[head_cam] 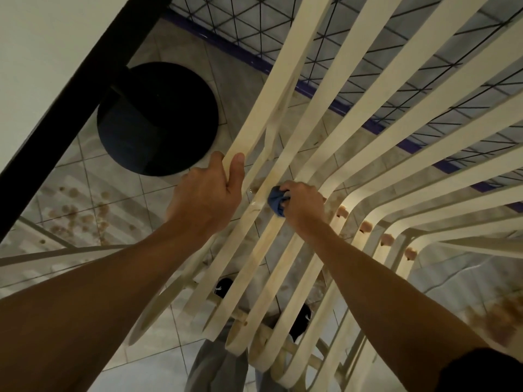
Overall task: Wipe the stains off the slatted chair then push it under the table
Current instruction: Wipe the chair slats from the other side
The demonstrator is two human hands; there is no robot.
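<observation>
Two hands at work on the slatted chair (278, 89), seen from above. Left hand (203, 193): fingers curled round the outermost left slat, thumb lying along its top face, firm grip. Right hand (304, 206): fingers closed round a bunched blue cloth (276, 200), which is pressed against a neighbouring slat, just to the right of the left hand. The two hands are near each other but apart. The chair's cream slats run from the lower centre up and to the right, bending at about the level of the right hand. Brownish stains (342, 212) sit in a row on the bends to the right of the cloth, and fainter brown smears show on the slats close to it. The chair stands beside the table (34, 66), to the right of the table's black edge; the table's round black base (157, 117) rests on the floor left of the slats. The tiled floor (85, 171) carries brown blotches under the table. Black shoes (223, 287) show through the gaps in the slats. A wire grid (283, 32) with a blue border lies behind the chair, upper right.
</observation>
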